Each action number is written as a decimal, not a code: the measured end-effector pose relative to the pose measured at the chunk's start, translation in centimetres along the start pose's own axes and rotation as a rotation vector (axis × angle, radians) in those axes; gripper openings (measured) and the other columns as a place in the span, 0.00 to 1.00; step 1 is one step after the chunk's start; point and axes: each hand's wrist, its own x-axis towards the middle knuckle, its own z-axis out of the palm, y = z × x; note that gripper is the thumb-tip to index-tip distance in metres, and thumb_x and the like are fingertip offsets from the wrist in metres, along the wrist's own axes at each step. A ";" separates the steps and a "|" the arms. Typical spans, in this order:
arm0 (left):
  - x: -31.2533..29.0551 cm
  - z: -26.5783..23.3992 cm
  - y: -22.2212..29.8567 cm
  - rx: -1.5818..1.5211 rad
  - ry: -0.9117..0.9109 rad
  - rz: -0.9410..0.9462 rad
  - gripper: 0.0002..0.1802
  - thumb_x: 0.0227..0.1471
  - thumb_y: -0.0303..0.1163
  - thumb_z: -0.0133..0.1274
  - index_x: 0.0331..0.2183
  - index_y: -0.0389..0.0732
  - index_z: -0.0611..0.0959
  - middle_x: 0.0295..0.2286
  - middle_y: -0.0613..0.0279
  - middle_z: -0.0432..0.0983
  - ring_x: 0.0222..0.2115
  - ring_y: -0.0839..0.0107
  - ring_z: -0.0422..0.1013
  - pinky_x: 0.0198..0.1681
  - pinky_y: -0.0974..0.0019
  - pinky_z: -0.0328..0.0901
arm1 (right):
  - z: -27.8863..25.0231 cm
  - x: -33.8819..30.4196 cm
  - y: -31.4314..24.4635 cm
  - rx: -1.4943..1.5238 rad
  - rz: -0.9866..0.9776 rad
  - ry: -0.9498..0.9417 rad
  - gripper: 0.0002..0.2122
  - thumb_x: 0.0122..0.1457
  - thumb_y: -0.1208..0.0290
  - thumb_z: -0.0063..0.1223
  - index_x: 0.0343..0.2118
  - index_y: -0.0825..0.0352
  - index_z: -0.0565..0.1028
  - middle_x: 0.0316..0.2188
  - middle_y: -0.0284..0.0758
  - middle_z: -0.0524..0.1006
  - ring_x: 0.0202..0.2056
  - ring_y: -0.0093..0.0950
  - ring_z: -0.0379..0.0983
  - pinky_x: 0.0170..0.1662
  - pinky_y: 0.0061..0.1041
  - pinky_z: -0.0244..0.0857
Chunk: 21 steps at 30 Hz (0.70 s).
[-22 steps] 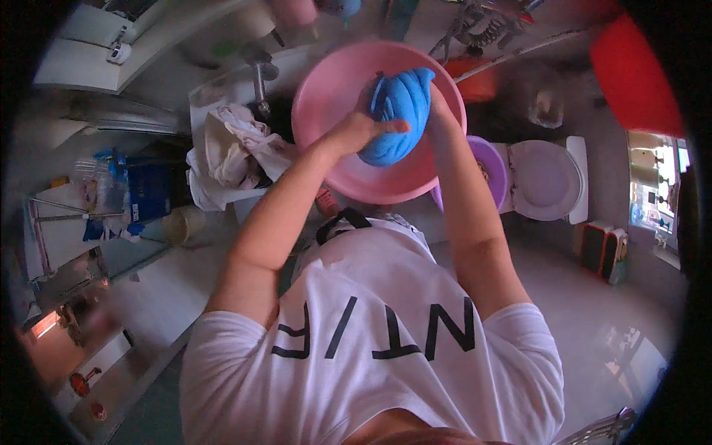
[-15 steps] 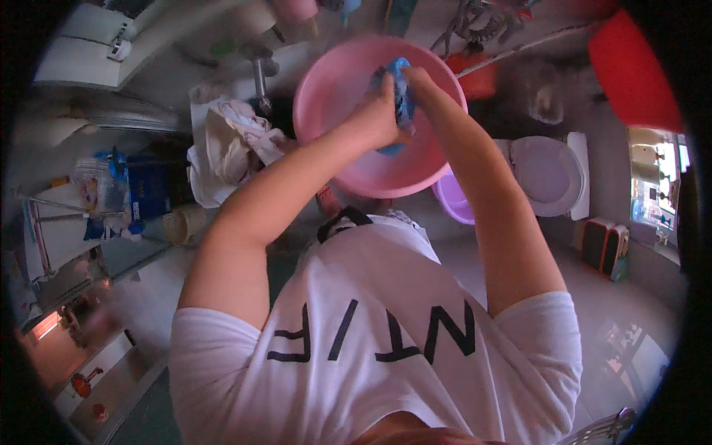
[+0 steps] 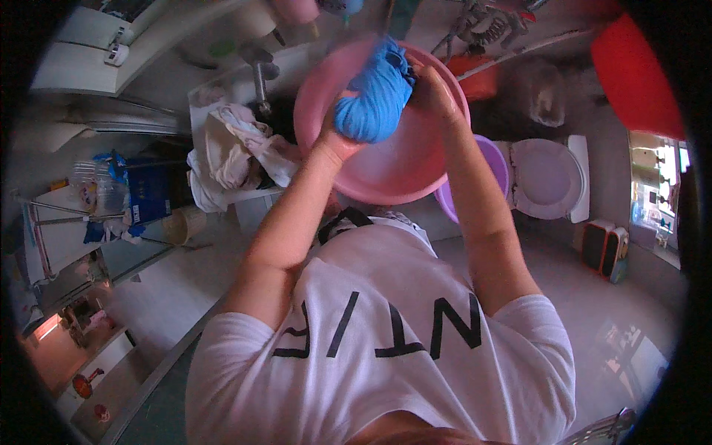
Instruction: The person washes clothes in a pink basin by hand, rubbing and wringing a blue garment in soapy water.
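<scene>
A bunched blue cloth (image 3: pixel 371 100) with a darker patch at its right edge is lifted over a big pink basin (image 3: pixel 308 111). My left hand (image 3: pixel 338 137) grips it from below and the left, with most fingers hidden behind the fabric. At the cloth's dark right edge, my right hand (image 3: pixel 432 90) is closed on the material, its fingertips partly in shadow. Pale, cloudy water (image 3: pixel 389 163) shows in the basin under the cloth.
Left of the basin, crumpled white laundry (image 3: pixel 237 144) lies by a metal faucet (image 3: pixel 261 81). A purple tub (image 3: pixel 489 167) stands right of the basin, beside a toilet (image 3: pixel 549 180). A red container (image 3: pixel 634 78) is at the far right.
The blue cloth has come up out of the basin and shows much larger, swung leftward. My left hand has turned under it, and my right hand has shifted slightly right and down.
</scene>
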 end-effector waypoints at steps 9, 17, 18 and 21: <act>-3.4 3.2 -4.0 -1.064 -0.367 -0.376 0.26 0.51 0.40 0.41 0.52 0.41 0.67 0.49 0.61 0.66 0.49 0.67 0.64 0.52 0.61 0.60 | 4.4 -3.3 0.4 0.291 -0.199 0.311 0.35 0.49 0.40 0.49 0.52 0.65 0.66 0.49 0.41 0.70 0.49 0.40 0.67 0.55 0.40 0.58; -4.8 4.6 -1.1 -0.005 -0.086 0.018 0.42 0.46 0.49 0.55 0.57 0.44 0.56 0.54 0.61 0.58 0.52 0.66 0.60 0.54 0.61 0.58 | 5.8 -4.4 -4.7 -0.222 -0.094 0.208 0.25 0.50 0.55 0.57 0.44 0.71 0.71 0.39 0.42 0.75 0.40 0.34 0.72 0.48 0.31 0.63; -5.5 5.4 -0.4 0.170 -0.117 0.049 0.47 0.44 0.50 0.57 0.59 0.45 0.53 0.56 0.59 0.55 0.54 0.65 0.58 0.56 0.60 0.55 | 6.8 -4.7 -5.4 -0.193 -0.066 0.236 0.23 0.48 0.55 0.59 0.40 0.69 0.73 0.36 0.37 0.76 0.37 0.29 0.72 0.46 0.26 0.64; -5.6 6.3 1.9 0.734 -0.215 0.099 0.62 0.38 0.53 0.62 0.61 0.46 0.39 0.59 0.52 0.44 0.58 0.60 0.49 0.59 0.60 0.49 | 8.4 -4.2 -5.9 -0.210 0.017 0.241 0.23 0.49 0.57 0.58 0.42 0.70 0.73 0.38 0.36 0.76 0.39 0.28 0.72 0.47 0.27 0.64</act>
